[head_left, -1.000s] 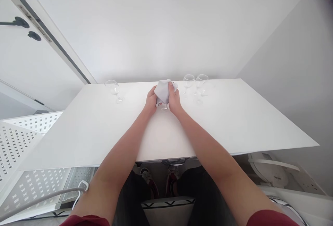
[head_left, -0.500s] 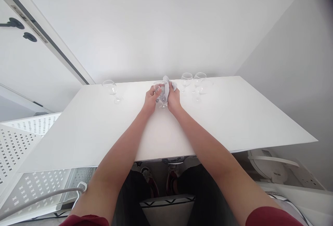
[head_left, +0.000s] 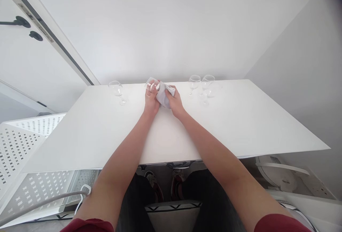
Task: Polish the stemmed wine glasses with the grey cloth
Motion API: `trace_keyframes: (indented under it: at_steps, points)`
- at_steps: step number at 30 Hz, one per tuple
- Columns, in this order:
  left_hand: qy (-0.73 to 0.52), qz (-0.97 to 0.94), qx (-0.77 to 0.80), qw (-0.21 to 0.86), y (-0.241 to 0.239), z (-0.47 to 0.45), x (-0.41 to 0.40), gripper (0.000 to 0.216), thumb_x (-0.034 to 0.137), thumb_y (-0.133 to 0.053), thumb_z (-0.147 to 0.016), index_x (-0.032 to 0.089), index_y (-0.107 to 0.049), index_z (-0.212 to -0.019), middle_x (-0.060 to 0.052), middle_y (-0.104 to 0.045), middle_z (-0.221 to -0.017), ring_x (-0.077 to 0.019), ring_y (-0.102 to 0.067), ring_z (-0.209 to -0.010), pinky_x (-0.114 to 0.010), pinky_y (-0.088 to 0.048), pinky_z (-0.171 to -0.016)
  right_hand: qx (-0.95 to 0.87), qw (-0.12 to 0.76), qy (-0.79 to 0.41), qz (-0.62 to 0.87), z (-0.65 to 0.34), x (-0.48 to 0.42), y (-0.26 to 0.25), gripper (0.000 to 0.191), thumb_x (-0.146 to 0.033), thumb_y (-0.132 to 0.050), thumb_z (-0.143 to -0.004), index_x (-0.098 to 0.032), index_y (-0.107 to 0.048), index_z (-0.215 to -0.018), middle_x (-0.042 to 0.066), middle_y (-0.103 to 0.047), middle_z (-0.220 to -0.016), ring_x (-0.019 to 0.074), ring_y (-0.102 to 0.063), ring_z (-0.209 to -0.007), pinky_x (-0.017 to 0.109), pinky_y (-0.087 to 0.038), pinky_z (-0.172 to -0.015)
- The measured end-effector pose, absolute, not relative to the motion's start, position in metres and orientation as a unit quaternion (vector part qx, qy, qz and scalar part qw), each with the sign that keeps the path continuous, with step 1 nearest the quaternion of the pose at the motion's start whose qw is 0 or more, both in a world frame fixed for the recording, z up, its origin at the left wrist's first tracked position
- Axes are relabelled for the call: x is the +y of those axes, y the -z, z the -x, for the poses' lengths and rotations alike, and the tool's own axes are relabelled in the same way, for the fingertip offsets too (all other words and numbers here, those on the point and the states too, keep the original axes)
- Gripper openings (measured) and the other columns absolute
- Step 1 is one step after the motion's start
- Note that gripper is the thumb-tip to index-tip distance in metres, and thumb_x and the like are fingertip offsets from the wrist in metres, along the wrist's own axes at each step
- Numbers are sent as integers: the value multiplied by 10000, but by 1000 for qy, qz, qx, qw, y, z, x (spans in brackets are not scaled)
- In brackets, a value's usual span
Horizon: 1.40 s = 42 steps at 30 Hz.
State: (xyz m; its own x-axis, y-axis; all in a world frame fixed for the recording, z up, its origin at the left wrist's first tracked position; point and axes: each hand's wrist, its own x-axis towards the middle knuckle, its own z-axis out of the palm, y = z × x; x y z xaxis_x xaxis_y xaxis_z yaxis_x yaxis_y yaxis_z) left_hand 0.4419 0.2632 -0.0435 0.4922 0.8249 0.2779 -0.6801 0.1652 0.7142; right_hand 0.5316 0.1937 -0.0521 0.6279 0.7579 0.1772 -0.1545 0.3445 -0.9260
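Observation:
Both my hands meet over the far middle of a white table (head_left: 107, 136). My left hand (head_left: 151, 100) is closed around a clear stemmed glass (head_left: 150, 83), tipped over to the left so its rim shows above my fingers. My right hand (head_left: 173, 103) is closed on a pale grey cloth (head_left: 162, 94) and presses it against the lower part of the glass. The stem and foot are hidden under the cloth.
One stemmed glass (head_left: 117, 91) stands at the back left of the table. A group of three glasses (head_left: 203, 86) stands at the back right. A white wall rises just behind the table. Perforated white panels (head_left: 24, 143) lie at the lower left, a white appliance (head_left: 278, 175) at the lower right.
The glass stood upright between my hands half a second ago; now it is tilted left in my left hand, and the cloth has moved from its bowl down to its lower part.

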Motion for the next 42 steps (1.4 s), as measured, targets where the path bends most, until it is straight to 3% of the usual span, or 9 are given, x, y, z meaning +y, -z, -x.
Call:
trace_keyframes:
  at_steps: [5, 12, 19, 21, 26, 28, 32, 38, 42]
  points:
    - [-446, -414, 78, 790, 41, -441, 255, 663, 425, -948, -661, 294, -618, -1222, -106, -545, -1516, -292, -614, -1322, -414, -489, -1097, -187, 742, -411, 496, -544, 200, 58, 274, -493, -649, -817, -234, -619, -899, 34, -689, -850, 232, -652, -861, 342, -528, -752]
    - [-481, -408, 99, 770, 45, -439, 263, 475, 575, -799, -803, 275, -662, -1145, -77, -588, -1464, -276, -600, -1323, -382, -530, -1042, -371, 735, -159, 544, -530, 182, 45, 231, -477, -699, -840, -276, -598, -889, -2, -639, -910, 200, -582, -941, 318, -490, -866]
    - [-467, -405, 122, 776, 48, -436, 264, 397, 532, -771, -841, 301, -681, -1151, -51, -576, -1496, -265, -645, -1222, -406, -558, -1008, -191, 708, -493, 469, -532, 197, 56, 291, -501, -641, -827, -222, -630, -910, 37, -685, -810, 230, -652, -827, 336, -545, -718]
    - [-468, -402, 121, 778, 47, -437, 263, 416, 534, -781, -832, 302, -676, -1161, -52, -573, -1500, -257, -643, -1231, -399, -552, -1021, -209, 709, -457, 495, -531, 196, 56, 279, -491, -660, -822, -227, -629, -906, 36, -683, -821, 228, -646, -835, 338, -540, -733]
    - [-476, -400, 115, 774, 45, -439, 262, 496, 620, -731, -846, 281, -659, -1200, -69, -615, -1430, -265, -640, -1264, -372, -555, -1003, -375, 715, -168, 565, -528, 186, 49, 225, -474, -706, -829, -275, -619, -890, 8, -663, -914, 213, -597, -939, 332, -496, -870]
    - [-469, -406, 123, 775, 45, -439, 261, 508, 631, -726, -845, 268, -659, -1194, -81, -628, -1412, -278, -648, -1255, -380, -558, -990, -345, 728, -199, 558, -529, 187, 49, 236, -491, -688, -828, -271, -611, -862, 13, -664, -890, 221, -603, -924, 338, -502, -849]
    - [-455, -419, 121, 776, 46, -440, 260, 499, 574, -801, -799, 272, -662, -1172, -93, -620, -1440, -278, -682, -1176, -397, -557, -973, -205, 710, -438, 512, -533, 197, 57, 274, -503, -643, -793, -233, -606, -825, 35, -670, -777, 240, -638, -809, 355, -529, -735]
    - [-484, -402, 140, 765, 48, -441, 263, 535, 643, -752, -815, 245, -663, -1160, -108, -614, -1448, -276, -661, -1213, -404, -546, -1017, -334, 722, -214, 566, -529, 192, 58, 215, -447, -709, -813, -271, -586, -805, -5, -644, -819, 203, -590, -879, 320, -498, -816]
    - [-472, -397, 130, 777, 48, -440, 263, 524, 631, -745, -829, 230, -673, -1160, -119, -622, -1443, -274, -673, -1190, -406, -552, -1017, -262, 721, -339, 545, -527, 193, 54, 213, -451, -651, -825, -248, -596, -791, 15, -654, -795, 214, -615, -819, 333, -520, -755]
